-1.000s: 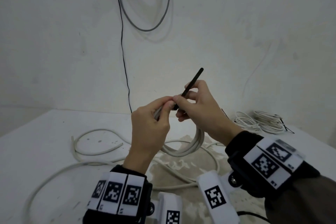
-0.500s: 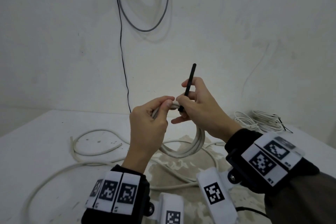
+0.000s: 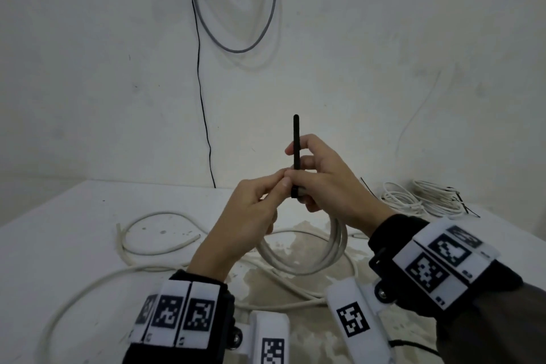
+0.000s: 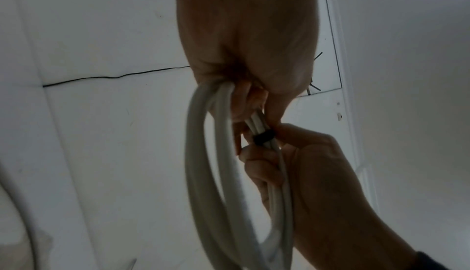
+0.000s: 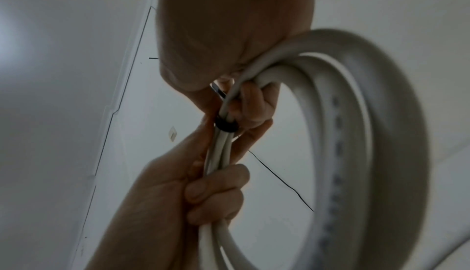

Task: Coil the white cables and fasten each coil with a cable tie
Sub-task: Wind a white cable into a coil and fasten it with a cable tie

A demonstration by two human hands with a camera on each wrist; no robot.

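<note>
Both hands hold a white cable coil (image 3: 325,257) above the table (image 3: 74,230); its loops hang below them. My left hand (image 3: 274,189) grips the bundled strands (image 5: 216,153) at the top of the coil. A black cable tie (image 3: 296,145) is looped tight round those strands as a dark band (image 4: 263,136) (image 5: 225,126). My right hand (image 3: 307,162) pinches the tie's tail, which stands straight up, while its lower fingers curl round the coil (image 4: 203,174).
A long loose white cable (image 3: 153,245) snakes over the table's left and front. Two tied white coils (image 3: 425,198) lie at the back right beside a loose black tie (image 3: 366,185). A grey cable (image 3: 236,23) and a thin black wire (image 3: 204,127) hang on the wall.
The tie's tail has swung from leaning right to upright as my right hand turned. The left hand has kept its grip on the coil.
</note>
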